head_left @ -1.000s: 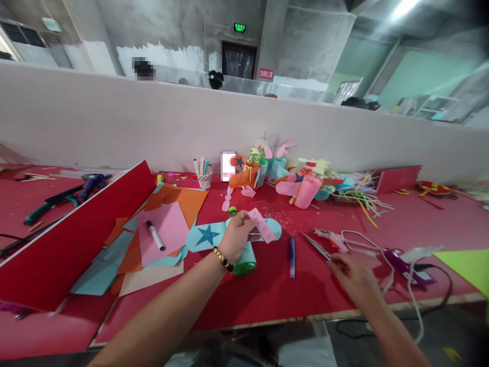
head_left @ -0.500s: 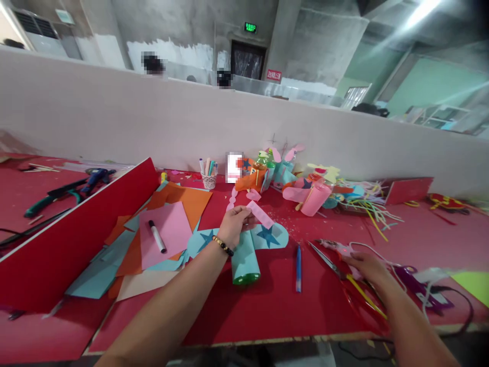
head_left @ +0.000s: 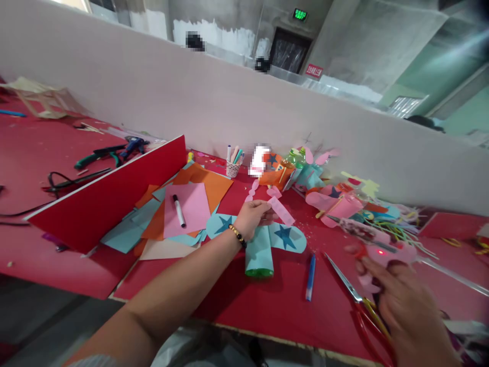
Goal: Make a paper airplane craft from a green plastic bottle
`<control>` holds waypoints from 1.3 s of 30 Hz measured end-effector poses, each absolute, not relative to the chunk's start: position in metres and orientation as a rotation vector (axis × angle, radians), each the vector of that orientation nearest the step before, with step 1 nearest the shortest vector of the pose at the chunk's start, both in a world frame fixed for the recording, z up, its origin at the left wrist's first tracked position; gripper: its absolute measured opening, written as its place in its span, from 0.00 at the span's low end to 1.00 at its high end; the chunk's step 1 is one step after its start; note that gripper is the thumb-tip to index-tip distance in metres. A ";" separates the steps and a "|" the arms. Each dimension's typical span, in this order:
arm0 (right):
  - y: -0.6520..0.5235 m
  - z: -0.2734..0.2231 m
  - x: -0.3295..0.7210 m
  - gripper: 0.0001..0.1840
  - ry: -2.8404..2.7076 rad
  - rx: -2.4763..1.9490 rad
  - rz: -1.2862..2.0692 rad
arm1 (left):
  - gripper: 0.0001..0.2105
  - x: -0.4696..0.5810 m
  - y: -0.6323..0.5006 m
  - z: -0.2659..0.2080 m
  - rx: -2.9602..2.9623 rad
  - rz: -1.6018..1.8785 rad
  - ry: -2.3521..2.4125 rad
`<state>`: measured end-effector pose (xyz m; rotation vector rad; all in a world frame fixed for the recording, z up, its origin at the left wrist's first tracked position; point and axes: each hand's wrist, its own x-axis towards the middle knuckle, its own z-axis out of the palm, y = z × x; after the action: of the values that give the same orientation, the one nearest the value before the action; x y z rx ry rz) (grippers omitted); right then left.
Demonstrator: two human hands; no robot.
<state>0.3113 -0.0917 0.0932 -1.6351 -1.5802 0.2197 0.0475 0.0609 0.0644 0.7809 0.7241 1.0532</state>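
My left hand [head_left: 252, 218] pinches one end of a pink paper strip [head_left: 281, 211] above a bottle wrapped in light blue paper [head_left: 260, 252]. Blue paper wings with dark blue stars [head_left: 284, 237] spread from both sides of the bottle, and its green base points toward me. My right hand [head_left: 393, 290] is closed around a pink hot glue gun [head_left: 382, 243] with a red light glowing on it, its nozzle pointing left. Beneath that hand lie scissors with red and yellow handles [head_left: 359, 298]. A blue pen [head_left: 310, 278] rests between the bottle and the scissors.
Coloured paper sheets [head_left: 153, 224] and a marker [head_left: 179, 211] lie left, beside a red divider [head_left: 114, 196]. At the back stand a pen cup [head_left: 233, 169], an orange-wrapped bottle [head_left: 280, 177] and a pink-wrapped bottle [head_left: 344, 206]. A white partition [head_left: 191, 97] runs behind the table.
My right hand has lifted the glue gun off the table, over the scissors. My left hand still holds the pink strip over the bottle. The camera view has tilted and shifted left.
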 end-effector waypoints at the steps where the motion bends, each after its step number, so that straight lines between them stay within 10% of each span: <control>1: -0.086 0.098 0.295 0.12 -1.563 -1.636 0.247 | 0.09 0.047 0.061 0.064 0.786 1.061 0.725; 39: -0.030 0.111 0.208 0.16 -1.869 -1.671 -0.028 | 0.07 0.041 0.072 0.055 1.036 1.058 0.822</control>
<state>0.2084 -0.0305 0.1115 -1.6711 -1.8694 -0.0276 0.0408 0.0723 0.0545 1.0361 0.8216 1.0585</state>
